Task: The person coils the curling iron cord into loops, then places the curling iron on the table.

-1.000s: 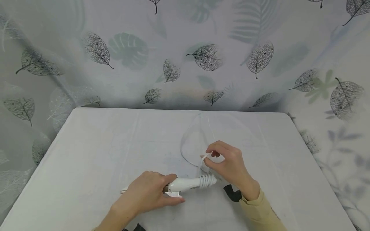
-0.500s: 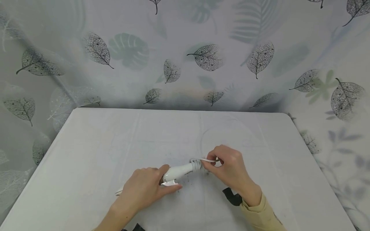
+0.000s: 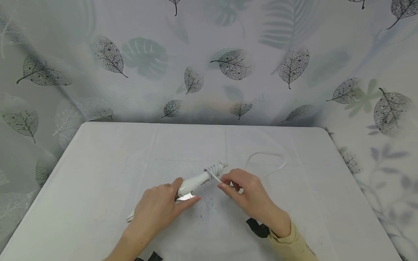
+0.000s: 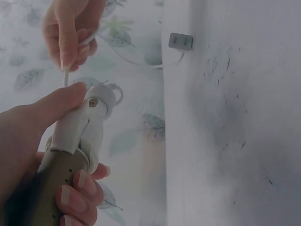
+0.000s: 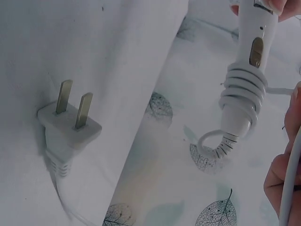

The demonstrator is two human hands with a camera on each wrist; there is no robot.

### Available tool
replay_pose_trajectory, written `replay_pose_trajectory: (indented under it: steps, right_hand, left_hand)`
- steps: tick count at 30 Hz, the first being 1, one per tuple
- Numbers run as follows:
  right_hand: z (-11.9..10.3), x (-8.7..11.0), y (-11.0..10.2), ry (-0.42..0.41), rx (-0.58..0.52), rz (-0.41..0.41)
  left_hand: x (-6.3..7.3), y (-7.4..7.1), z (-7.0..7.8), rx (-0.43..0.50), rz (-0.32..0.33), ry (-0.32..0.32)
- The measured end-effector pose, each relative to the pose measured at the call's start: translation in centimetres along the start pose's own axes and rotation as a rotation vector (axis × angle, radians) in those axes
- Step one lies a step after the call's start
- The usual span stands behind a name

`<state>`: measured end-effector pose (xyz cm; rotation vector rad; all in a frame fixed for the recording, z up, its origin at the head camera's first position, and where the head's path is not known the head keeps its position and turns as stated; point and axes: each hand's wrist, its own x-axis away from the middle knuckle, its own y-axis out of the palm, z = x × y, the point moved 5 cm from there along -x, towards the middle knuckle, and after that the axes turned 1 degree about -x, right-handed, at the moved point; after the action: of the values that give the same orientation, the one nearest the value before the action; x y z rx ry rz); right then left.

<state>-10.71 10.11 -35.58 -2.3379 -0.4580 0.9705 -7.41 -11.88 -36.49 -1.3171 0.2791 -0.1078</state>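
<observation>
A white curling iron [image 3: 192, 184] is held tilted above the table, its handle end pointing away to the right. My left hand [image 3: 158, 204] grips its brownish barrel [image 4: 61, 174], thumb along the white clamp lever [image 4: 70, 129]. Several turns of white cord [image 5: 243, 89] wrap the handle's end. Just right of those turns, my right hand [image 3: 248, 188] pinches the cord between thumb and fingers. A two-pin plug [image 5: 70, 125] on the cord's free end shows in both wrist views; in the head view I cannot make it out. Most of the barrel is hidden by my left hand.
A loose loop of cord [image 3: 264, 153] trails over the white table [image 3: 107, 156] beyond my right hand. Leaf-printed curtain [image 3: 209, 54] surrounds the table's back and sides. Black straps [image 3: 258, 228] hang at the wrists.
The iron's handle end has swung left and away from me. My right hand has drawn the cord around the handle to its near side; the loose loop now lies further right.
</observation>
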Motion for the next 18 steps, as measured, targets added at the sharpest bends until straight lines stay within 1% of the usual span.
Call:
replay_pose_trajectory:
  steps: [4, 7, 11, 15, 18]
  right_hand:
    - [-0.3, 0.0, 0.4, -0.018, -0.038, -0.039]
    - [-0.4, -0.1, 0.4, -0.031, -0.042, -0.050]
    - [-0.7, 0.0, 0.2, -0.052, -0.010, -0.028]
    - [-0.8, 0.0, 0.2, -0.057, 0.040, -0.006]
    - [-0.7, 0.2, 0.3, -0.046, 0.037, -0.035]
  left_hand:
    - [0.0, -0.6, -0.2, 0.004, 0.037, -0.015]
    - [0.0, -0.9, -0.4, 0.019, 0.046, -0.032]
    - [-0.1, -1.2, -0.6, 0.057, 0.063, -0.066]
    - [-0.2, -1.3, -0.8, 0.082, 0.108, -0.074]
    - [-0.2, -1.4, -0.8, 0.089, 0.138, -0.067]
